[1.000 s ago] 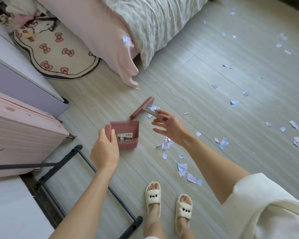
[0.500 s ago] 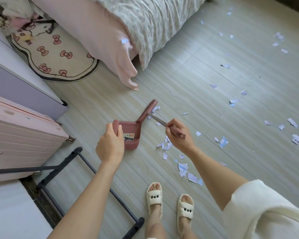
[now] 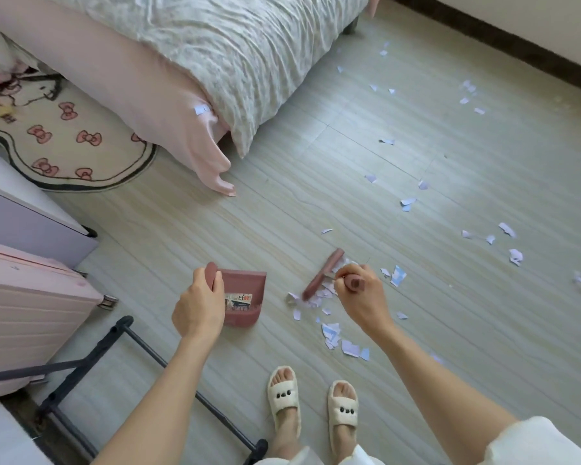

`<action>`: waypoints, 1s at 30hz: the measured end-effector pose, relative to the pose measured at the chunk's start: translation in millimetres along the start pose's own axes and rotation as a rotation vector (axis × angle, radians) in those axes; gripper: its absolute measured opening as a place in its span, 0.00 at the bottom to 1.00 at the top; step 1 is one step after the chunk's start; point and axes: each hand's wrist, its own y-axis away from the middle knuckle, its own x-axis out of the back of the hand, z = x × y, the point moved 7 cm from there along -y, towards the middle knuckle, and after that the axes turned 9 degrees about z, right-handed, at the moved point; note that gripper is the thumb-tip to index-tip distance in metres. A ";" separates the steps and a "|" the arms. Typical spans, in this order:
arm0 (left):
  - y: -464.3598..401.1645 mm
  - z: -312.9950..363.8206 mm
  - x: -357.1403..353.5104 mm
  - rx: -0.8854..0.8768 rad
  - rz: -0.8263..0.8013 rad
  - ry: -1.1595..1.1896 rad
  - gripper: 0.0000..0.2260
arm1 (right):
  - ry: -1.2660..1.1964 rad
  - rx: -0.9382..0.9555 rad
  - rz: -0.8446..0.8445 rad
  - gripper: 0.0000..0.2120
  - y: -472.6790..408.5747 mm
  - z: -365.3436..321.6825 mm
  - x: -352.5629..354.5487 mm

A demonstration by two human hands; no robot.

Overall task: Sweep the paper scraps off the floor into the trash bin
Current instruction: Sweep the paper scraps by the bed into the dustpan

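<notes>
My left hand (image 3: 198, 305) grips the handle of a small dusty-pink dustpan (image 3: 244, 298) held just above the floor, its mouth turned away from me. My right hand (image 3: 361, 297) grips the handle of a matching pink hand brush (image 3: 322, 275), whose head lies slantwise among a heap of white and blue paper scraps (image 3: 319, 297). The brush is to the right of the dustpan, apart from it. More paper scraps (image 3: 406, 203) lie scattered over the grey floor to the right and far back. No trash bin is in view.
A bed with pink sheet and grey quilt (image 3: 215, 62) fills the upper left, a patterned rug (image 3: 64, 142) beside it. A pink suitcase (image 3: 24, 303) and a black metal frame (image 3: 141, 357) stand at the left. My slippered feet (image 3: 312, 397) are below the scraps.
My right hand took hold of the brush, lifted it from the dustpan and carried it right into the scrap heap. The dustpan stays in my left hand.
</notes>
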 end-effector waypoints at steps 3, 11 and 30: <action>-0.5 1.9 -6.2 -0.003 0.003 0.009 0.14 | -0.049 0.008 0.008 0.07 -5.3 -15.5 2.6; 0.9 9.4 -3.6 -0.153 0.073 0.003 0.13 | -0.057 0.103 -0.080 0.05 -6.3 -15.9 -20.8; -3.3 17.6 -0.7 -0.363 0.222 -0.066 0.12 | 0.133 -0.466 -0.817 0.09 19.5 -7.9 -84.3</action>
